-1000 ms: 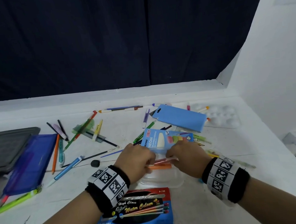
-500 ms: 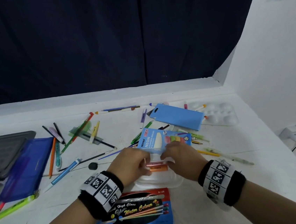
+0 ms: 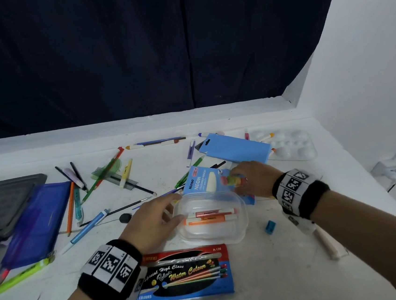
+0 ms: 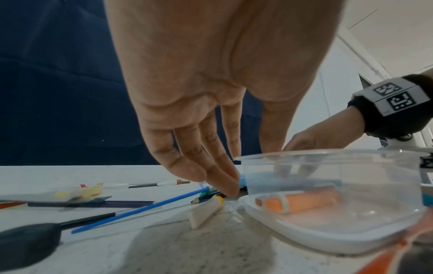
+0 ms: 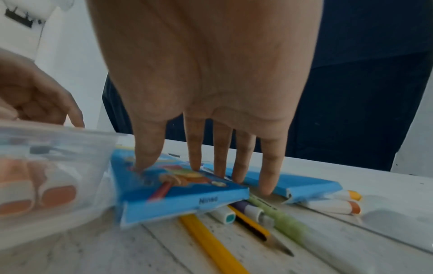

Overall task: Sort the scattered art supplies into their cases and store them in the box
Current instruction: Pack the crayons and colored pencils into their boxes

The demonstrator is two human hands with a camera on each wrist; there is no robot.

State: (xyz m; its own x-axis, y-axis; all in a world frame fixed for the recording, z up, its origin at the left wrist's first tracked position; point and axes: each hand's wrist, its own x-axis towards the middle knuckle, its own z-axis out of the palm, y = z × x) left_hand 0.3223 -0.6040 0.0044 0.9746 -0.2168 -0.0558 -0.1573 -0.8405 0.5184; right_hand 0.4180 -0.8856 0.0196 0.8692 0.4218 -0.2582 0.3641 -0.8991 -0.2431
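A clear plastic container (image 3: 213,236) stands at the table's middle with two orange markers (image 3: 211,219) lying in it. My left hand (image 3: 173,208) is at its left edge. Its straight fingers (image 4: 218,178) reach down to the loose pencils beside the container (image 4: 328,166), with the thumb at the rim. My right hand (image 3: 238,181) rests on the blue Neon coloured-pencil box (image 3: 198,181) just behind the container. Its straight fingers (image 5: 195,159) press on the box top (image 5: 187,200). Neither hand holds anything.
A red-and-blue water colour pack (image 3: 185,273) lies at the near edge. A blue pouch (image 3: 36,223) and grey tray (image 3: 2,202) sit left. A blue case (image 3: 236,148) and white palette (image 3: 292,147) lie far right. Pens, a black eraser (image 3: 125,217) and a blue sharpener (image 3: 270,227) are scattered around.
Both hands were together over the container with the orange markers. The markers now lie inside it. My right hand has moved away onto the pencil box, my left to the container's left edge.
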